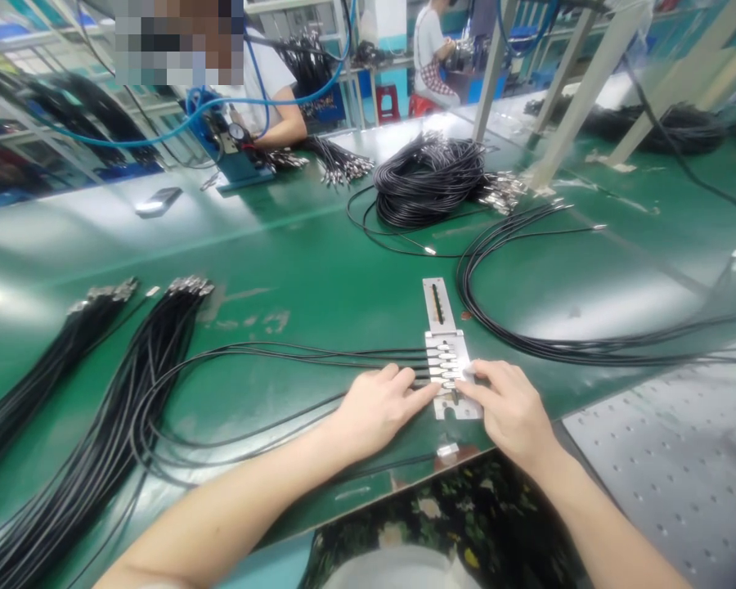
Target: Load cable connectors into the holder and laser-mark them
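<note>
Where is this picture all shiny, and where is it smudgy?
Head view: white glare on the green table at the left edge; same head view: the dotted grey surface, lower right, looks smeared, while the left hand and right hand look clearer.

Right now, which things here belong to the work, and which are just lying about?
In the work:
left hand and right hand, at the fixture
slotted metal fixture
black cables laid across it

Apparently just lying about:
phone-like object
large cable coil
cable bundles at left, though they may belong too
</note>
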Demonstrator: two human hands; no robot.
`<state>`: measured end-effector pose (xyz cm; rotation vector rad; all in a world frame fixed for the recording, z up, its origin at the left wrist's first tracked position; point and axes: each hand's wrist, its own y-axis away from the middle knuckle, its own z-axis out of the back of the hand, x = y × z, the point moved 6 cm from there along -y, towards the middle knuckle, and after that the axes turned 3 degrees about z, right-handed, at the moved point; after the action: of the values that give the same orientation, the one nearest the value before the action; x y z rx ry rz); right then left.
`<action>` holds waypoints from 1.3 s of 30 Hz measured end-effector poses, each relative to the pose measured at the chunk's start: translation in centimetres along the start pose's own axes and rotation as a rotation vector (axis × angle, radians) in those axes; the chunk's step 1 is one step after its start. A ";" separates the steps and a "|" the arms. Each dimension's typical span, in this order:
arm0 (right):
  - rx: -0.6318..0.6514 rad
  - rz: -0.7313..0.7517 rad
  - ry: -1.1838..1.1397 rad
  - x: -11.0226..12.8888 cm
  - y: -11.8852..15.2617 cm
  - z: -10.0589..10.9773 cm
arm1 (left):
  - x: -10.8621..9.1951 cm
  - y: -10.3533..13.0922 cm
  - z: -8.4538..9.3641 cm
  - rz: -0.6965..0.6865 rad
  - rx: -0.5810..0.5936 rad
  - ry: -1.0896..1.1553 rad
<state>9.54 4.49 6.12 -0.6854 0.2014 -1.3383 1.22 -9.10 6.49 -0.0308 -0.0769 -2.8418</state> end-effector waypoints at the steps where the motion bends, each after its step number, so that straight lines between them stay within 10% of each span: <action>1: 0.000 -0.004 -0.001 0.0 -0.1 0.0 | 0.0 0.0 -0.1 -0.007 0.013 0.013; 12: 0.016 0.005 -0.023 -0.1 -0.1 -0.1 | -1.2 -0.7 1.8 -0.023 -0.024 -0.011; 22: -0.218 -0.127 -0.152 -1.1 0.6 1.4 | -2.4 5.3 0.1 -0.015 -0.088 0.282; 27: -0.191 -0.112 -0.136 -1.0 0.6 1.3 | 0.0 3.2 0.9 0.192 -0.230 0.267; 39: -0.075 -0.041 -0.145 -0.4 0.5 0.8 | -1.1 0.9 0.0 0.059 -0.180 0.029</action>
<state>10.23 5.21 6.40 -0.8508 0.1219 -1.3194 2.48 -9.62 6.47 -0.0295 0.1834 -2.7807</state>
